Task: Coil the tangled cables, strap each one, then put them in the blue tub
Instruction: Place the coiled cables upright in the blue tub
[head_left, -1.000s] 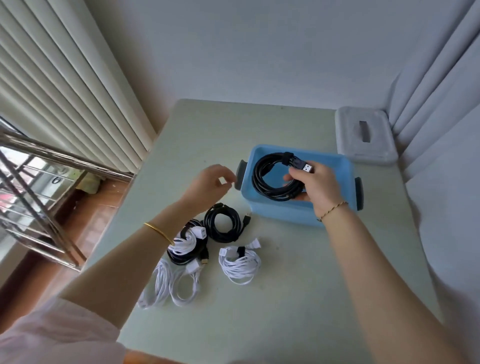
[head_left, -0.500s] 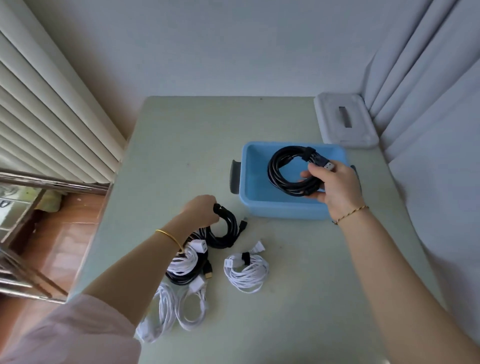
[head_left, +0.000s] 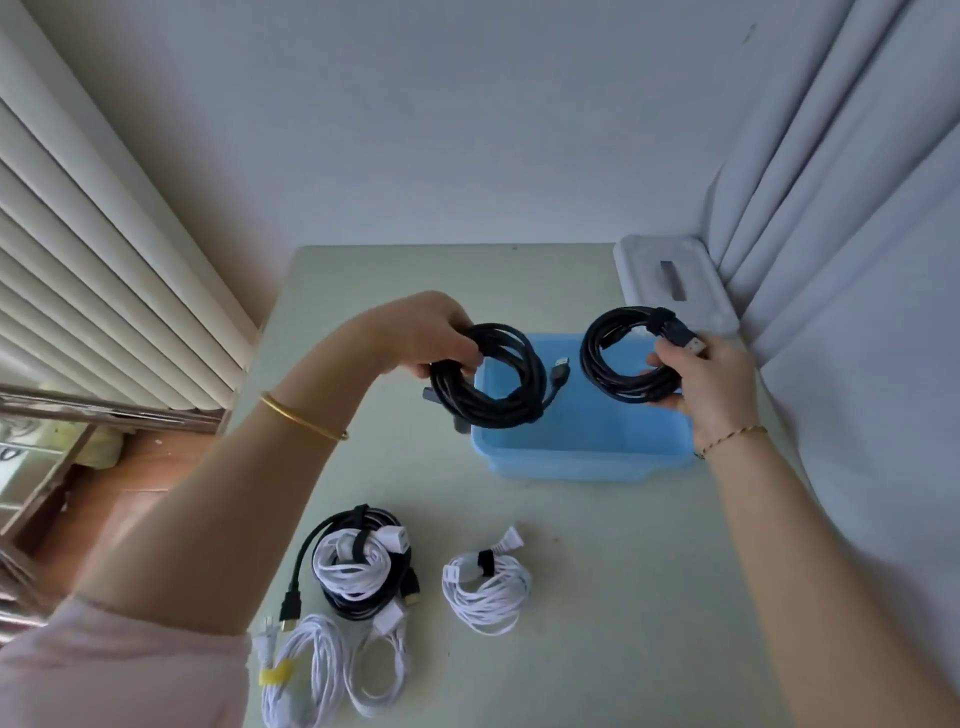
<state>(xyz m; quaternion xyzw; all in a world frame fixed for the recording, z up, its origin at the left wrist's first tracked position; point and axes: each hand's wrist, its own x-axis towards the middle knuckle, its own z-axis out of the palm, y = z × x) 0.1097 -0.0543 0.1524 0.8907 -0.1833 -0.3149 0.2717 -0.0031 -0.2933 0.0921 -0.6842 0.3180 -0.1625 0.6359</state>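
My left hand (head_left: 426, 332) grips a black coiled cable (head_left: 498, 400) and holds it in the air over the left end of the blue tub (head_left: 587, 452). My right hand (head_left: 701, 384) grips a second black coil (head_left: 618, 353), strapped at the top, above the tub's right end. On the table near me lie a white coil on top of a black coil (head_left: 358, 561), a small strapped white coil (head_left: 485, 582), and a large white coil with a yellow strap (head_left: 311, 670).
The tub's grey lid (head_left: 670, 286) lies at the table's far right corner by the curtain. The pale green table (head_left: 597, 597) ends at a wall behind and a window with blinds on the left.
My left hand has lifted a black coil off the table and raised it over the tub. My right hand has raised its coil slightly and moved it right.
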